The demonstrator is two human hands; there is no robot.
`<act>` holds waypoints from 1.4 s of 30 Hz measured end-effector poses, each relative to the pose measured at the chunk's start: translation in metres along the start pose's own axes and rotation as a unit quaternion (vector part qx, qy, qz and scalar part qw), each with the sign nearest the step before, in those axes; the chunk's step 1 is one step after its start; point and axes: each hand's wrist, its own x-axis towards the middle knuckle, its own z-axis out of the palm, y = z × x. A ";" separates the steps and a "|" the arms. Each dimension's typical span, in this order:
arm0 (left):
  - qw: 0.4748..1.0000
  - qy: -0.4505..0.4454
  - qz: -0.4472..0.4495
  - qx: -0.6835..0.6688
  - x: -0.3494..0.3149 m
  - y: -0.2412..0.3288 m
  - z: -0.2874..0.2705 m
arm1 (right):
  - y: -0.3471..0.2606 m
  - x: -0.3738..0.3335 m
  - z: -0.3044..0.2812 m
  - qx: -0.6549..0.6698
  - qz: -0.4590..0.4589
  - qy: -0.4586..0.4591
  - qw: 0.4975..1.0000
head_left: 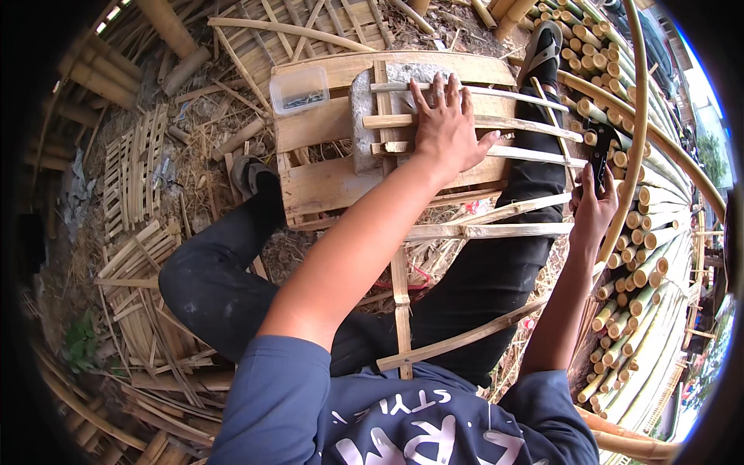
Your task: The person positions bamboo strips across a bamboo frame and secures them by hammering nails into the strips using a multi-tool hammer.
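My left hand (449,128) lies palm down with its fingers spread, pressing on split bamboo slats (391,122). Under them runs a bamboo crosspiece (401,310) that reaches back to my lap. Slats and crosspiece form a partly spaced frame, resting on a grey stone block (362,124). Off to the right, my right hand (595,205) is closed round a black-handled tool (599,151) with a dark head; its exact kind is unclear. Beside the stone sits a clear plastic container (301,89) with small metal pieces, apparently nails.
A low wooden plank bench (318,186) carries the stone between my legs. Cut bamboo poles (643,256) are stacked at the right, behind a curved bamboo pole (639,101). Loose strips (147,325) and a slatted bamboo panel (136,170) lie on the left.
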 end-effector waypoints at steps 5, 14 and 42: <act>0.999 -0.010 0.017 -0.047 0.007 -0.001 0.001 | 0.019 0.008 -0.016 -0.039 -0.006 0.010 0.999; 0.992 0.023 0.078 -0.094 0.034 -0.042 -0.054 | 0.002 0.042 0.059 -0.048 -0.099 -0.127 0.986; 0.980 0.050 0.139 -0.132 0.026 -0.123 -0.087 | 0.013 0.022 0.094 -0.053 -0.077 -0.178 0.980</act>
